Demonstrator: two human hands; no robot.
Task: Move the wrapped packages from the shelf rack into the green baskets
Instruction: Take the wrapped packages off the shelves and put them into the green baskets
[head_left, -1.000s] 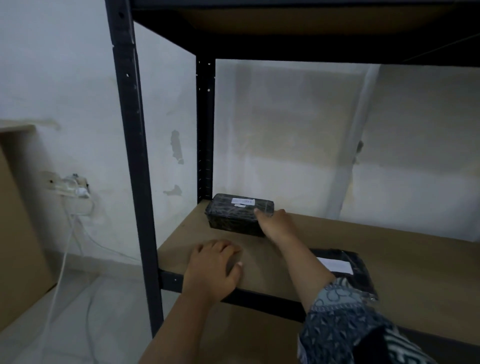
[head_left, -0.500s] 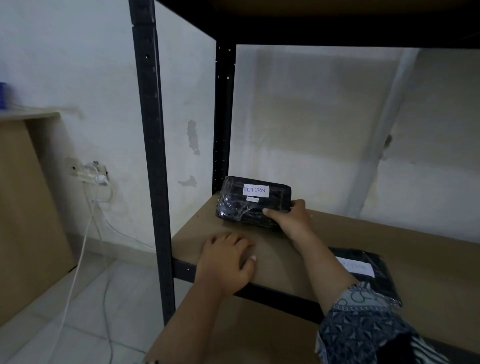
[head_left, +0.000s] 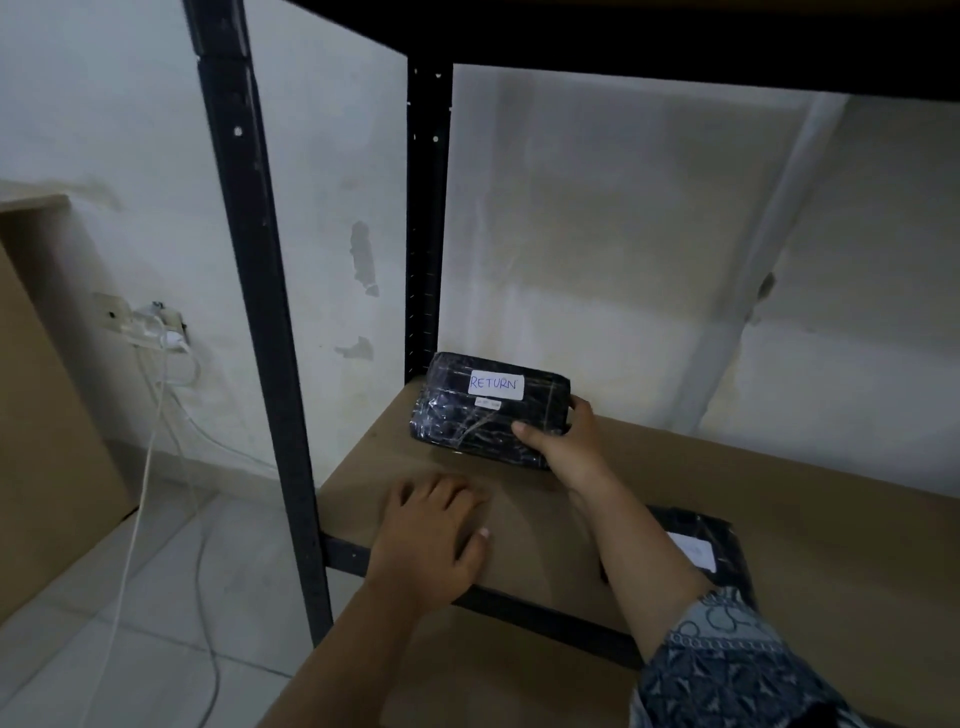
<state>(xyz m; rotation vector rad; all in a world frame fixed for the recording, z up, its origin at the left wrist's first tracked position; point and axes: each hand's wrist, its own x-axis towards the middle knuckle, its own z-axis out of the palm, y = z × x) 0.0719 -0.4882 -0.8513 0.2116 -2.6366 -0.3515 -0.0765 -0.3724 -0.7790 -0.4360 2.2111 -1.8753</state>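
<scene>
At the lower right of the frame a patterned sleeve (head_left: 727, 670) covers the right forearm. Just above the lower middle, the left hand (head_left: 431, 545) lies palm down on the front edge of the brown shelf board (head_left: 810, 499), fingers straight and close together, holding nothing. To its right, partly hidden behind the right forearm, a flat black package (head_left: 722, 530) lies on the board; its white label is too blurred to read.

Farther in, near the middle of the frame, the right hand (head_left: 563, 441) grips the right end of a boxy black package (head_left: 478, 421) wrapped in shiny film, thumb on the labelled face and fingers curled round the far side. The package is tipped so this face looks toward the camera. Its white label (head_left: 496, 384) reads "RETURN" in blue handwriting; a smaller sticker below is illegible. The package sits at the back left corner of the board, by the rear black post (head_left: 426, 218).

At the left edge, a wall socket (head_left: 156, 327) holds plugs with white cables hanging to the floor.
</scene>
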